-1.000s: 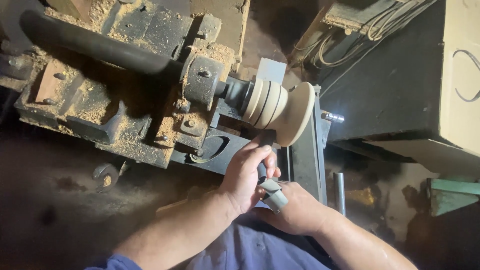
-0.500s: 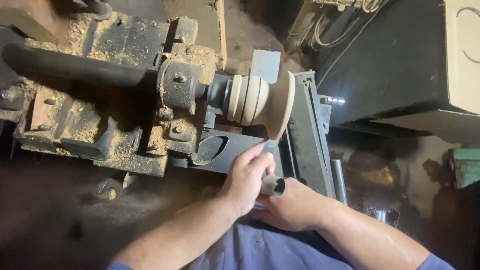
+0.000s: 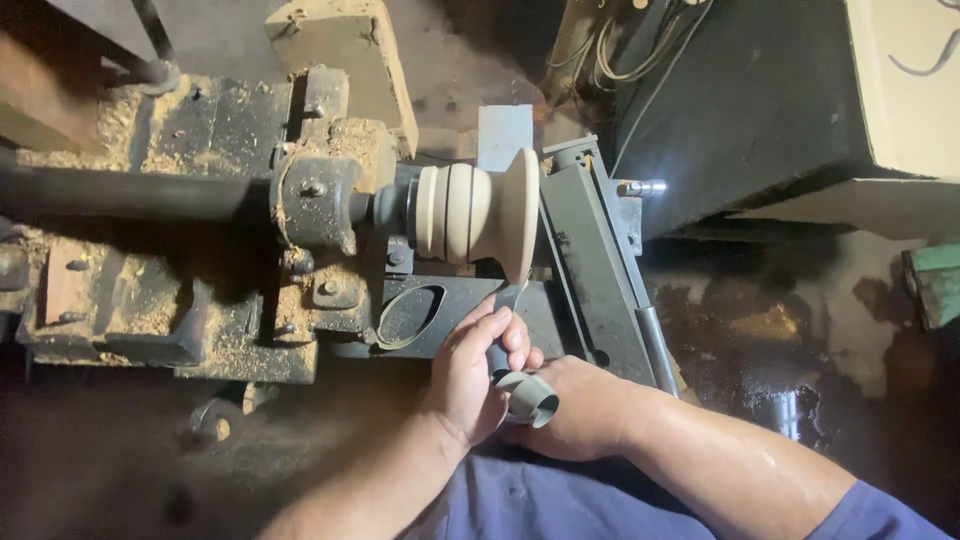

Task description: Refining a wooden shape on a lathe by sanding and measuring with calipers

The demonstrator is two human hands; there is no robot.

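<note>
A pale wooden workpiece, turned into a spool shape with grooves and a wide flared end, sits on the spindle of an old lathe, in the middle of the view. Just below its flared end, a grey strip, perhaps sandpaper, goes up from the hands to the wood; its lower end curls into a loose roll.

The left hand closes around the strip, with the fingers wrapped on it and the fingertips near the flared edge. The right hand lies just beside and under the left one, touching it, and its fingers are closed at the rolled end of the strip; how tightly it holds I cannot tell, because the left hand covers part of it.

The lathe is dark metal, with much sawdust on its top surfaces. A grey tool rest stands just right of the workpiece. Farther right is a large dark box with a cream panel, and a bundle of cables hangs at its upper left. A green object shows at the right edge. I see no readable labels.
</note>
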